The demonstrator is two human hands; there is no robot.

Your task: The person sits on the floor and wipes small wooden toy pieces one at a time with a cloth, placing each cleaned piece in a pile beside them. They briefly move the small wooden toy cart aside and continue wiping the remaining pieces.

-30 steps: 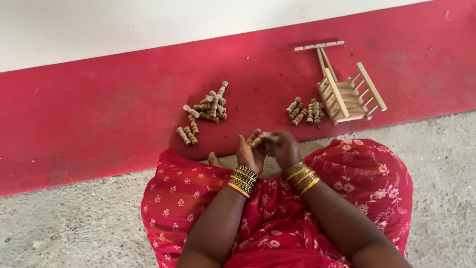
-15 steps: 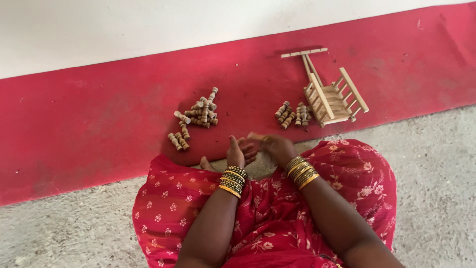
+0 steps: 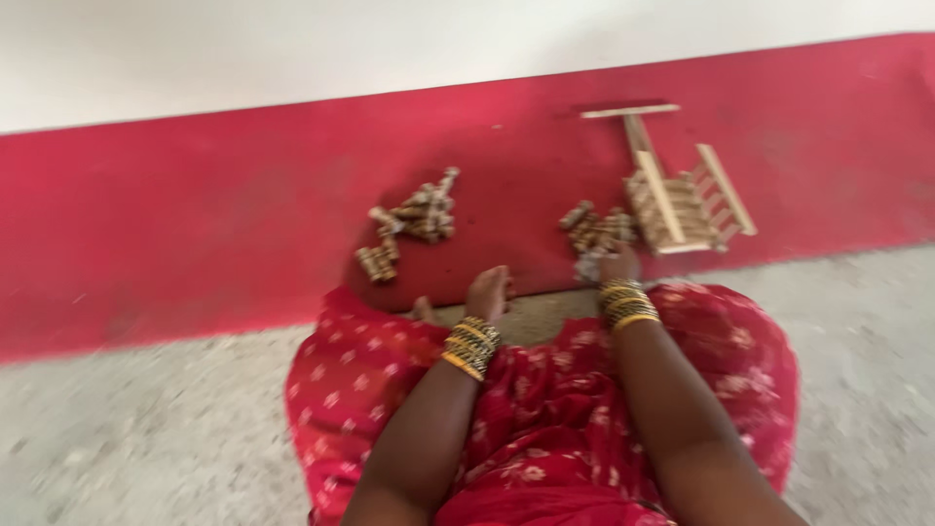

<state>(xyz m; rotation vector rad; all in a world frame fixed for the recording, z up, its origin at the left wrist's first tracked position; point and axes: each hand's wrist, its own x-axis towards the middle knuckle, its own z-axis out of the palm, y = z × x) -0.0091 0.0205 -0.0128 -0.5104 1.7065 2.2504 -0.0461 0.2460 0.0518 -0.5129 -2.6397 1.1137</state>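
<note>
- On the red-painted floor band (image 3: 175, 224) at the left, nothing lies; it meets the speckled grey floor (image 3: 136, 429) below it.
- Just right of that, the left heap of short brown wooden cylinder pieces (image 3: 409, 219) sits loose on the red, untouched, as it did a second ago.
- Below this heap, the left hand (image 3: 487, 292) now rests alone at the red edge, near the heap but apart from it; its fingers curl loosely, and the blur hides whether they hold a small piece.
- A second ago both hands met over the lap, working one piece between them; they have since parted, so that handling looks finished.
- Further right, the right hand (image 3: 616, 265) has gone out to the right heap of the same brown wooden pieces (image 3: 596, 232) and touches its near edge; the fingers are bunched, contents hidden.
- At the far right, the small pale slatted wooden frame (image 3: 682, 200) lies untouched.
</note>
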